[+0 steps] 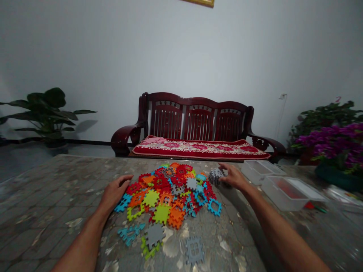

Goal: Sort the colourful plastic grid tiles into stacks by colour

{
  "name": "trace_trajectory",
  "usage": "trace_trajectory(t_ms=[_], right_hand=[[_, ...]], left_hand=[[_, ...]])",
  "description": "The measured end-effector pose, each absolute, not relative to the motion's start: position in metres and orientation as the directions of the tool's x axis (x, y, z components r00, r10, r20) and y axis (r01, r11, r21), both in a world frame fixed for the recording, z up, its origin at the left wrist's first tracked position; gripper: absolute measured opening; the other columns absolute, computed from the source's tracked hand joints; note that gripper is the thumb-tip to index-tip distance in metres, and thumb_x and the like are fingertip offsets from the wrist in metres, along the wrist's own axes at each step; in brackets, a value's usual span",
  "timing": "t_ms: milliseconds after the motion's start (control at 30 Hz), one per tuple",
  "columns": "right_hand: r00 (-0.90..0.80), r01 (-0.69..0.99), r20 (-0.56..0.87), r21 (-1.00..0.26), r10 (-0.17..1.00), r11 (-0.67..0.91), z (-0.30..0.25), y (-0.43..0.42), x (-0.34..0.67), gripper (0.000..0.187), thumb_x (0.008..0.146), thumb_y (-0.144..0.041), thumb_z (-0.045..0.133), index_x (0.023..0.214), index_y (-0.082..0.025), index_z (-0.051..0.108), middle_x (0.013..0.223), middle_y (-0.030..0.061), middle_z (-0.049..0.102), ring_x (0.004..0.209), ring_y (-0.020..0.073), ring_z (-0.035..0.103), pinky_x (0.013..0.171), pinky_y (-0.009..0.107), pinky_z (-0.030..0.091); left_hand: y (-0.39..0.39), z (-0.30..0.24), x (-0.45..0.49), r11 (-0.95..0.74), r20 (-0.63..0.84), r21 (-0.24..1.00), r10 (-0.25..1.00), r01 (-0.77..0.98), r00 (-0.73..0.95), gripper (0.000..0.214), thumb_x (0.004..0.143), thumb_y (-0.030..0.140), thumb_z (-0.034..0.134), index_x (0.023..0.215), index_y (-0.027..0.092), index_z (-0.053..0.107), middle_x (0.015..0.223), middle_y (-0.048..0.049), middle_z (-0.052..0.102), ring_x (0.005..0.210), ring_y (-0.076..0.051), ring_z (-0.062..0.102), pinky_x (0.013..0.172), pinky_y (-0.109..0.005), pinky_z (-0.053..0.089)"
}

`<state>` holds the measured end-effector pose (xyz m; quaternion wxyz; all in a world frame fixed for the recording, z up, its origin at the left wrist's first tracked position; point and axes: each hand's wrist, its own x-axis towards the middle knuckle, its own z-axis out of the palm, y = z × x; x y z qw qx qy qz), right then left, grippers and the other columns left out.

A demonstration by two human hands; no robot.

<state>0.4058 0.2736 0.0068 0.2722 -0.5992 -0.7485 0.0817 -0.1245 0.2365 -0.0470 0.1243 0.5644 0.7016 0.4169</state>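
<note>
A heap of flat, notched puzzle tiles in red, orange, green, blue and grey lies on the patterned table. My left hand rests at the heap's left edge, fingers curled loosely over the red and blue tiles, holding nothing that I can see. My right hand is at the heap's far right, fingers wrapped on a grey cube built of tiles. A loose grey tile and a grey-and-green pair lie nearer to me.
Two clear plastic boxes stand right of my right hand. A dark wooden bench with a red cushion is behind the table. A leafy plant stands at the left, purple flowers at the right.
</note>
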Motion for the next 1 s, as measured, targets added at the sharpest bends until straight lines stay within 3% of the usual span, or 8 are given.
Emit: trace_trajectory(t_ms=[267, 600, 700, 867, 1000], right_hand=[[-0.178, 0.88, 0.273, -0.385, 0.945, 0.277, 0.01, 0.279, 0.396, 0.078, 0.063, -0.02, 0.077, 0.138, -0.025, 0.06, 0.122, 0.0047, 0.073, 0.117, 0.0298, 0.061, 0.104, 0.044, 0.043], [-0.162, 0.868, 0.308, -0.407, 0.938, 0.284, 0.009, 0.278, 0.396, 0.075, 0.061, -0.019, 0.077, 0.135, -0.025, 0.063, 0.127, 0.0071, 0.07, 0.12, 0.0302, 0.06, 0.106, 0.045, 0.043], [-0.156, 0.841, 0.387, -0.431, 0.909, 0.328, 0.009, 0.267, 0.386, 0.066, 0.063, -0.019, 0.075, 0.128, -0.023, 0.067, 0.13, 0.0083, 0.069, 0.123, 0.0305, 0.058, 0.108, 0.046, 0.042], [-0.198, 0.729, 0.375, -0.561, 0.905, 0.392, -0.001, 0.232, 0.352, 0.036, 0.075, -0.025, 0.066, 0.11, -0.024, 0.075, 0.108, 0.0058, 0.076, 0.104, 0.0267, 0.066, 0.098, 0.044, 0.05], [-0.245, 0.72, 0.388, -0.54, 0.888, 0.435, -0.006, 0.215, 0.321, 0.038, 0.078, -0.026, 0.067, 0.115, -0.024, 0.074, 0.112, 0.0062, 0.075, 0.107, 0.0268, 0.065, 0.099, 0.044, 0.049]], left_hand=[[0.238, -0.049, -0.127, 0.025, 0.275, 0.721, 0.907, 0.693, -0.319, 0.041, 0.076, 0.041, 0.051, 0.1, 0.023, 0.079, 0.103, -0.0062, 0.081, 0.093, -0.027, 0.074, 0.091, -0.037, 0.056], [0.236, -0.046, -0.124, 0.048, 0.258, 0.717, 0.908, 0.695, -0.33, 0.041, 0.077, 0.041, 0.05, 0.1, 0.022, 0.078, 0.102, -0.0058, 0.08, 0.092, -0.026, 0.073, 0.092, -0.037, 0.055], [0.236, -0.047, -0.124, 0.034, 0.278, 0.711, 0.904, 0.702, -0.324, 0.041, 0.077, 0.04, 0.05, 0.1, 0.022, 0.078, 0.103, -0.0063, 0.08, 0.093, -0.026, 0.073, 0.092, -0.037, 0.055], [0.237, -0.05, -0.125, 0.01, 0.296, 0.71, 0.903, 0.704, -0.312, 0.04, 0.077, 0.039, 0.051, 0.101, 0.022, 0.078, 0.102, -0.0058, 0.08, 0.094, -0.026, 0.073, 0.091, -0.036, 0.055], [0.237, -0.049, -0.124, 0.009, 0.302, 0.703, 0.902, 0.712, -0.31, 0.039, 0.077, 0.037, 0.05, 0.1, 0.022, 0.078, 0.102, -0.0056, 0.08, 0.095, -0.025, 0.073, 0.093, -0.036, 0.054]])
